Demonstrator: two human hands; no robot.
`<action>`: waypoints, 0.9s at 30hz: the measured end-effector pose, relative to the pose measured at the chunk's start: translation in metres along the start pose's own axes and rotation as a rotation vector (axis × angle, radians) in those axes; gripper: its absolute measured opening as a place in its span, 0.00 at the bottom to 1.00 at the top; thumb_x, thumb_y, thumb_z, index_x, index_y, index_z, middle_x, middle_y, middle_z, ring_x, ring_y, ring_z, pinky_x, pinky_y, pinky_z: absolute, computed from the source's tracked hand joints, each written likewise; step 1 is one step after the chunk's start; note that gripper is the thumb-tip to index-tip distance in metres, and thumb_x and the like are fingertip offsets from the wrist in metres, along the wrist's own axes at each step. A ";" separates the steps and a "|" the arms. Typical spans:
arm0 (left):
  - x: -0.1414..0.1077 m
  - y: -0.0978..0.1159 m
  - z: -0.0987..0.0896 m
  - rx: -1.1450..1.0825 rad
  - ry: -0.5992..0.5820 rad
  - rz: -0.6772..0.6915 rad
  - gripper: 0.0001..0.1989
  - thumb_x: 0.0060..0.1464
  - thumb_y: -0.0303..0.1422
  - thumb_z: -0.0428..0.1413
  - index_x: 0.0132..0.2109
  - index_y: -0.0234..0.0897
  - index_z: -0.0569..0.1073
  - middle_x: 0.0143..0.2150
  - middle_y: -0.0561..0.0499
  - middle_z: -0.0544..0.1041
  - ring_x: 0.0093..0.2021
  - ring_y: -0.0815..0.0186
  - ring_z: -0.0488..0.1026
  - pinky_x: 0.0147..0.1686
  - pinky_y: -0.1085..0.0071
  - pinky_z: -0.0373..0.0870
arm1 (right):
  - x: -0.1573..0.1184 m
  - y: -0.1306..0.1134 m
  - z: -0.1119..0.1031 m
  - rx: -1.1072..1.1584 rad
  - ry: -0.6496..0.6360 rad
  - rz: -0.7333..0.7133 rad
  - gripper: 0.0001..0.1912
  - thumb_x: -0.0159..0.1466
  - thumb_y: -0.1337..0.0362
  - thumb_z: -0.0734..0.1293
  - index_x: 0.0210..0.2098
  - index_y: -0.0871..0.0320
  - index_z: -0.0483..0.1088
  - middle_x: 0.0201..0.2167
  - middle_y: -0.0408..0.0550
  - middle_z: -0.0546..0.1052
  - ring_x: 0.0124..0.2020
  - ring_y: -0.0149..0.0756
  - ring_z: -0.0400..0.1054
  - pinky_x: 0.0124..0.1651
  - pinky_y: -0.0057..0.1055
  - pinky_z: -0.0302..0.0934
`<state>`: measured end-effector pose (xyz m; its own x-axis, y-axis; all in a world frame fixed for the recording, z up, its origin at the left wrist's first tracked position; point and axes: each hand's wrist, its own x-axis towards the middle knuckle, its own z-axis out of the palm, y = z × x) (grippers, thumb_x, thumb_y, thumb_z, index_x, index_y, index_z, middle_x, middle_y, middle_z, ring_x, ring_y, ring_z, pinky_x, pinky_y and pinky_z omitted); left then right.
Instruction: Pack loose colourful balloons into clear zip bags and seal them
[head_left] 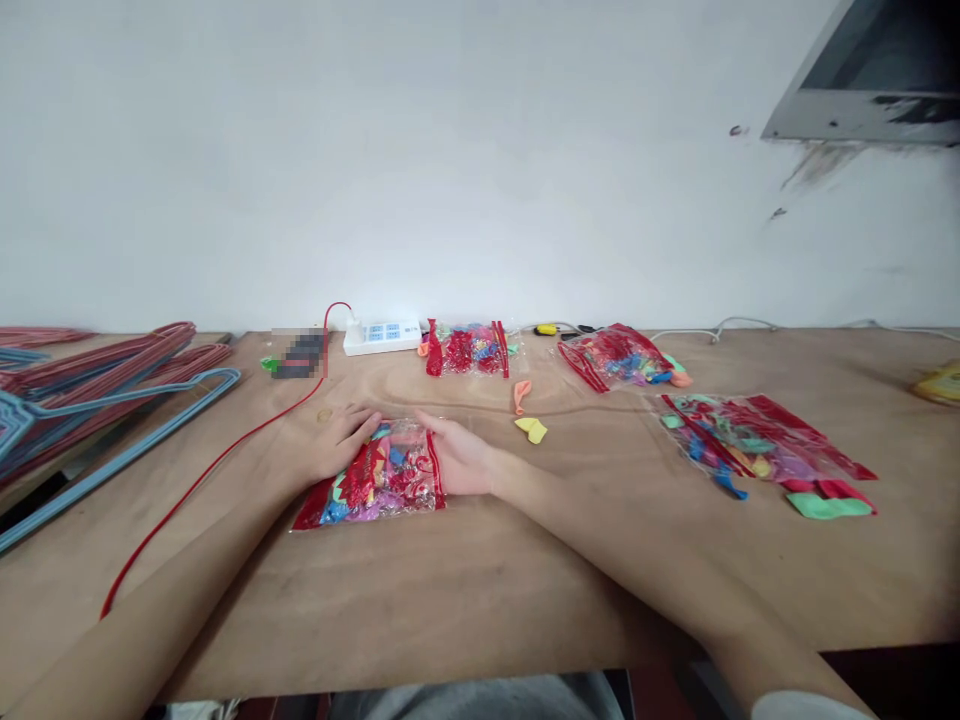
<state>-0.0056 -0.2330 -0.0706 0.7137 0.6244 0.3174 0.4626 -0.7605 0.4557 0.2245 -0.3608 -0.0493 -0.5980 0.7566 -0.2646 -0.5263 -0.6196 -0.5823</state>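
Beneath right hand, balloon bag half-hidden.

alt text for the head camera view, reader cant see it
Two bare hands, the left hand and right hand, rest on a clear red-edged bag of balloons on a plywood table. More such bags and loose balloons lie beyond, with wire hangers at the left and a white power strip by the wall.

Left hand and right hand touching both sides of a clear red-edged plastic bag of balloons, on a plywood tabletop, three similar bags beyond, a white power strip behind
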 end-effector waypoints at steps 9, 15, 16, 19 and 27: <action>0.002 0.006 -0.004 0.026 -0.048 -0.038 0.37 0.72 0.60 0.38 0.52 0.40 0.83 0.56 0.44 0.84 0.60 0.50 0.76 0.67 0.53 0.71 | -0.088 -0.021 -0.018 -0.233 0.083 -0.030 0.35 0.76 0.39 0.58 0.73 0.55 0.59 0.65 0.66 0.74 0.53 0.56 0.82 0.65 0.61 0.67; 0.002 0.005 -0.003 -0.006 -0.069 -0.039 0.37 0.73 0.60 0.38 0.54 0.39 0.83 0.57 0.43 0.83 0.60 0.49 0.76 0.68 0.52 0.69 | -0.129 -0.022 -0.045 -0.776 0.515 -0.340 0.27 0.73 0.44 0.66 0.63 0.54 0.71 0.61 0.59 0.78 0.43 0.51 0.82 0.50 0.53 0.76; 0.002 0.004 -0.003 -0.016 -0.071 -0.037 0.37 0.73 0.59 0.38 0.54 0.39 0.83 0.57 0.43 0.83 0.60 0.49 0.76 0.69 0.51 0.68 | -0.135 -0.022 -0.052 -0.963 0.646 -0.450 0.24 0.72 0.46 0.67 0.59 0.54 0.74 0.56 0.58 0.81 0.40 0.50 0.81 0.49 0.53 0.76; 0.001 0.004 -0.003 -0.042 -0.062 -0.034 0.36 0.73 0.59 0.39 0.54 0.41 0.83 0.57 0.44 0.83 0.60 0.50 0.76 0.69 0.50 0.68 | -0.150 -0.022 -0.076 -1.577 0.852 -0.691 0.15 0.70 0.52 0.69 0.48 0.53 0.80 0.49 0.55 0.83 0.50 0.55 0.77 0.60 0.58 0.68; -0.001 0.013 -0.009 -0.031 -0.050 -0.025 0.34 0.74 0.59 0.40 0.54 0.43 0.83 0.56 0.47 0.83 0.60 0.51 0.77 0.68 0.55 0.70 | -0.149 -0.032 -0.120 -1.980 0.957 -0.714 0.13 0.71 0.65 0.64 0.47 0.55 0.81 0.46 0.57 0.82 0.51 0.54 0.75 0.57 0.53 0.67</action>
<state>-0.0051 -0.2424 -0.0579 0.7281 0.6328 0.2638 0.4649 -0.7385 0.4884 0.4025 -0.4286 -0.0833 0.0183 0.8987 0.4382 0.9346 0.1404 -0.3270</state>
